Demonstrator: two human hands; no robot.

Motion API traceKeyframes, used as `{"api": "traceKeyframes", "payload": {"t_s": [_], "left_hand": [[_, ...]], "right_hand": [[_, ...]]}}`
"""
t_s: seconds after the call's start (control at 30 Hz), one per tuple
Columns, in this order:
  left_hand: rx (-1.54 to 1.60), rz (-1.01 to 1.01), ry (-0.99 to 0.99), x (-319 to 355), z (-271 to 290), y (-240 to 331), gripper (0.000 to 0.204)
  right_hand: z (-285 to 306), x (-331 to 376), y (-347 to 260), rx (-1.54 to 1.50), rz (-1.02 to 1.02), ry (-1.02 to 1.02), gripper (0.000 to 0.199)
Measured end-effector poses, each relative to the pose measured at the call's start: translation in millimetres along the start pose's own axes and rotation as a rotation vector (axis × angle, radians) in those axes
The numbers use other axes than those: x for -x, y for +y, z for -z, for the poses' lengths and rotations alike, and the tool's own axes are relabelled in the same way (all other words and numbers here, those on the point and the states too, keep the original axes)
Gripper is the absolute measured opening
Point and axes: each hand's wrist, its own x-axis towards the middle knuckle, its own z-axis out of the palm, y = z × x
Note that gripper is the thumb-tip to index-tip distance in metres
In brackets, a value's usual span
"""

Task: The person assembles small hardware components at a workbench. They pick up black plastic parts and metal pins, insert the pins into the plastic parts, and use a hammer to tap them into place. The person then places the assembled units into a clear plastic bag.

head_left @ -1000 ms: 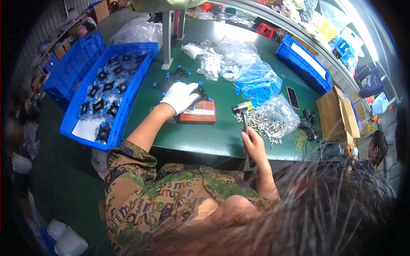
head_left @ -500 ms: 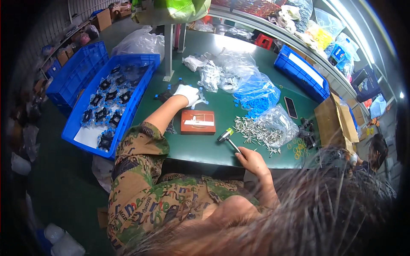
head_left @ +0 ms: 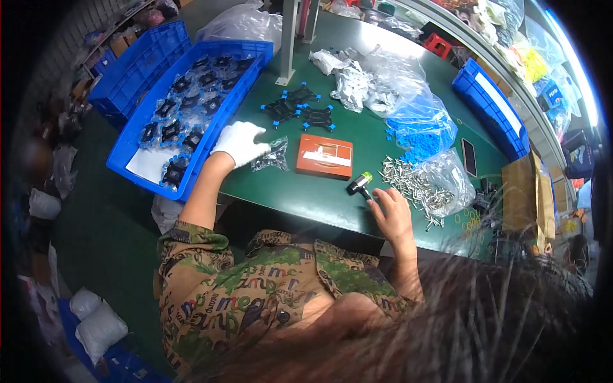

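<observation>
My left hand (head_left: 241, 143), in a white glove, hovers by the tray's near side with its fingers apart and nothing in them. Close to its fingertips lies a small clear bag (head_left: 273, 157) with dark contents. Farther back, three black cross-shaped frames with blue ends (head_left: 317, 117) lie together on the table. My bare right hand (head_left: 392, 216) rests at the table's front with its fingers loosely spread beside the handle of a small hammer (head_left: 359, 183), whose head is black and yellow-green. Between my hands sits a reddish-brown box (head_left: 324, 157).
At left, a blue tray (head_left: 228, 115) holds several bagged black frames. Silver metal pins (head_left: 415, 186) lie in a pile on the right, near a bag of blue caps (head_left: 423, 137), a phone (head_left: 469, 157) and a cardboard box (head_left: 525, 195). A metal post (head_left: 287, 48) stands at the back.
My left hand has come back from the black frames toward the small clear bag, leaving the frames on the table. My right hand has loosened around the hammer handle. The view has shifted.
</observation>
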Motion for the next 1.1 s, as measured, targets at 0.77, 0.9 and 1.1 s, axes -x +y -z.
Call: {"api": "traceKeyframes", "payload": {"t_s": [0.77, 0.9, 1.1], "left_hand": [[0.148, -0.472, 0.325, 128, -73, 46, 0.026], [0.221, -0.667, 0.226, 138, -72, 56, 0.024], [0.259, -0.534, 0.031, 144, -82, 78, 0.032]], "right_hand": [[-75, 21, -91, -1.191, -0.293, -1.137, 0.035], [-92, 33, -83, -1.699, -0.541, -1.038, 0.037], [-92, 52, -89, -1.445, -0.452, -0.749, 0.029]]}}
